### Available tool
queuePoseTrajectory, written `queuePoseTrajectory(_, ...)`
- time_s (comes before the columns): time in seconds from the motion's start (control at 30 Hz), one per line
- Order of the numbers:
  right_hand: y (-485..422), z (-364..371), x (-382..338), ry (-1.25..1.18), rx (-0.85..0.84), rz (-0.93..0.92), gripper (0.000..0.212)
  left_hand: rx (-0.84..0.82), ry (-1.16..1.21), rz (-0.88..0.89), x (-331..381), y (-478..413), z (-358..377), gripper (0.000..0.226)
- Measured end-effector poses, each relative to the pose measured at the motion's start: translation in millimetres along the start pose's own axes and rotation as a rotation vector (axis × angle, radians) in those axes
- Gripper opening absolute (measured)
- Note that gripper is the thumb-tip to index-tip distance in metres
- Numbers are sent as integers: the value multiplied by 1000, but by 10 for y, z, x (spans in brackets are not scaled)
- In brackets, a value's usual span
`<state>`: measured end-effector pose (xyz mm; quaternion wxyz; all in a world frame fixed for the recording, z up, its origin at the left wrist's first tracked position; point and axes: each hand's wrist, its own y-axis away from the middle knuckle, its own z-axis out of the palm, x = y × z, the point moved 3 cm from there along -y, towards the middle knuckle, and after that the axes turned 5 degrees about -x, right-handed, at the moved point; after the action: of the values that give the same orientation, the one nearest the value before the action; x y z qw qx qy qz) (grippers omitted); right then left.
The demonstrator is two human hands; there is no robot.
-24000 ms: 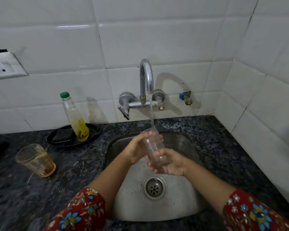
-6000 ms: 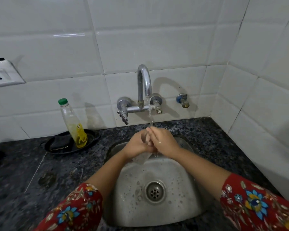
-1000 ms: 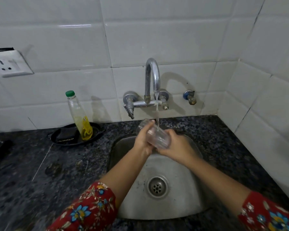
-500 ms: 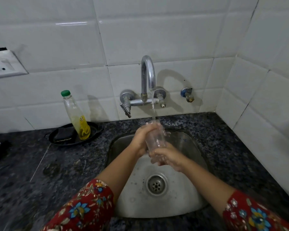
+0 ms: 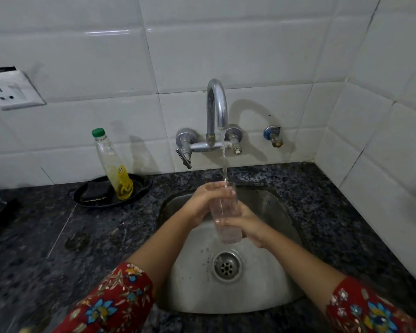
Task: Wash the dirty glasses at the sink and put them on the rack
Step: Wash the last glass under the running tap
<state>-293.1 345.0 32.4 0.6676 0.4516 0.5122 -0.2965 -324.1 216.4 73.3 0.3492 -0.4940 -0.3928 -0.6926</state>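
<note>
White tiles, dark stone counter, steel sink (image 5: pixel 269 280) near its right corner. We hold the glass (image 5: pixel 227 227) upright under the running tap (image 5: pixel 217 102), left hand (image 5: pixel 199 200) and right hand (image 5: pixel 251 228) both wrapped round it. Looks like rinsing; racking's left, no rack in sight.

clear smooth glass tumbler (image 5: pixel 225 217); brushed steel sink basin (image 5: pixel 262 289); shiny chrome tap (image 5: pixel 217 102); speckled polished granite counter (image 5: pixel 58 248); glossy white wall tiles (image 5: pixel 226 56).
</note>
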Motion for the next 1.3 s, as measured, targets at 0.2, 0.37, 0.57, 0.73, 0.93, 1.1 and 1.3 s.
queuePoseTrajectory(0.2, -151, 23, -117, -146, 173, -87, 41, 157, 108, 27, -28, 116, -60, 112)
queuePoseTrajectory(0.37, 34, 171, 34, -44, -23, -38, 52, 127, 205, 92, -55, 233, -145, 100)
queuePoseTrajectory(0.57, -37, 57, -30, -80, 97, -53, 48, 123, 122, 66, -102, 286, -68, 77)
queuePoseTrajectory(0.73, -2, 88, 92, 11, 91, 29, 64, 147, 10, 91, -58, 258, -61, 67)
queuePoseTrajectory(0.93, 84, -3, 36, 264, 41, 96, 62, 280, -425, 91, -136, 212, -59, 51)
queuePoseTrajectory(1.1, 83, -201, -234, 562, 162, 67, 54, 463, -63, -148, -505, 194, -229, 37)
queuePoseTrajectory(1.3, -174, 60, -730, 969, 355, -96, 73, 222, 757, -480, -871, 119, -125, 67)
